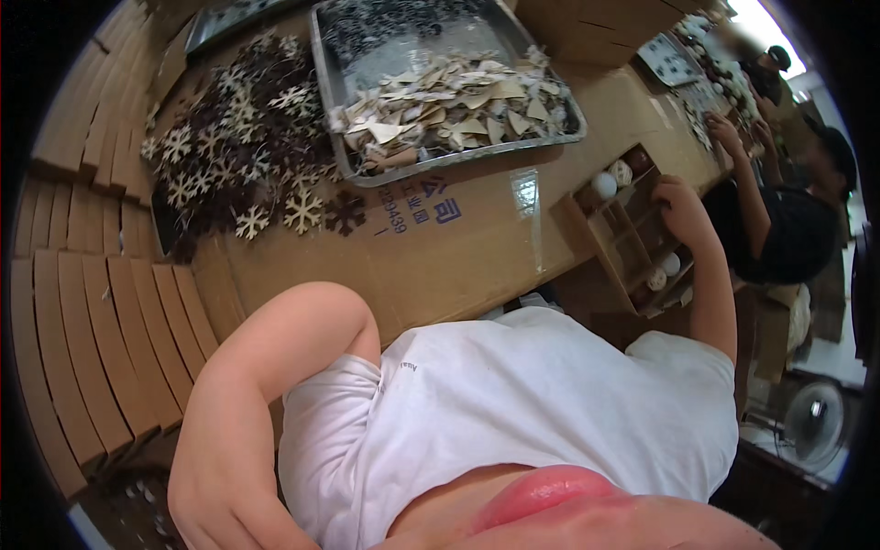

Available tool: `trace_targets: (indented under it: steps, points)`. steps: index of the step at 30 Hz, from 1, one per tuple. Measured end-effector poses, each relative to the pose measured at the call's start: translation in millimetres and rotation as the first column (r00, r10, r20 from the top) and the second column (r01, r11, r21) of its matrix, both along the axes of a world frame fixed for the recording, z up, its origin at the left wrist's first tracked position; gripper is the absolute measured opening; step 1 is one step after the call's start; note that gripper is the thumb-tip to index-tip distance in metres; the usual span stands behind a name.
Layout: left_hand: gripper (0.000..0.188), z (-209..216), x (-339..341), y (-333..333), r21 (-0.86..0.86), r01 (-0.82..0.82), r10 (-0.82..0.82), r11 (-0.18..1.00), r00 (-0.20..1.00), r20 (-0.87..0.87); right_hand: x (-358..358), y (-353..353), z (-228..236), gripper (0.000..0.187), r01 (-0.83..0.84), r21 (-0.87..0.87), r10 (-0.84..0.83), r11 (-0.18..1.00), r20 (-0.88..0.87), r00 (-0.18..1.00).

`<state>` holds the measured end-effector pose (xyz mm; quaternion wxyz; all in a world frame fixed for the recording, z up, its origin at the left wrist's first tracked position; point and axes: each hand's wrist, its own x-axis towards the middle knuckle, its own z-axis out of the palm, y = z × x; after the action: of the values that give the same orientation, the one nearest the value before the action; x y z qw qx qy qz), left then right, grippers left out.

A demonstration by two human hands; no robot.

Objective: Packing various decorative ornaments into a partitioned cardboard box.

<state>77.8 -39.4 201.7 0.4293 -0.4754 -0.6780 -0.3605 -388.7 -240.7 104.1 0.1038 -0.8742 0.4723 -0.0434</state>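
Observation:
My right hand (683, 209) is at the right rim of a shallow brown cardboard box with dividers (612, 243), its fingers curled over the edge. The box sits at an angle by the table's right front edge. In its upper compartments are a white ball (604, 185), a patterned ball (621, 172) and a dark red ball (639, 162). More balls, one of them white (671, 264), lie in the lower end near my wrist. My left arm is bent back toward me, and my left hand (243, 522) is at the lower edge of the picture with its fingers out of sight.
A metal tray (367, 174) of cream-coloured pieces stands on the cardboard-covered table (449, 266). Left of it is a heap of snowflake shapes (243, 119). Cardboard boxes (101, 348) are stacked at left. People (788, 220) work at right, near a fan (814, 412).

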Motion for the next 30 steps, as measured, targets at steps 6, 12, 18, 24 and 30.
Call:
trace_targets:
  steps: [6, 12, 18, 24, 30]
  points:
    - [0.014, 8, -20, -19, 0.048, -0.295, 0.298, 0.954, 0.948, -0.113, 95, 16, -18, 0.017, -0.412, 0.003, 0.409, 0.911, 0.114, 0.905]
    - [0.011, 2, -21, -4, 0.155, -0.808, 0.822, 0.569, 0.554, -0.129, 212, 9, -35, 0.016, -0.811, -0.222, 0.830, 0.542, -0.010, 0.558]
    - [0.013, -2, -56, 6, 0.248, -0.960, 0.990, 0.133, 0.116, -0.081, 264, -31, -9, 0.021, -0.581, -0.477, 0.653, 0.660, -0.020, 0.757]
    - [0.009, -9, -63, -27, 0.173, -0.984, 0.989, 0.033, 0.056, 0.134, 214, -77, -33, 0.026, -0.271, -0.375, 0.365, 0.886, 0.206, 0.908]
    - [0.016, -28, -64, -48, -0.613, -0.785, 0.523, -0.091, -0.561, 0.641, 223, -87, -43, 0.015, -0.214, -0.575, 0.512, 0.790, 0.424, 0.747]
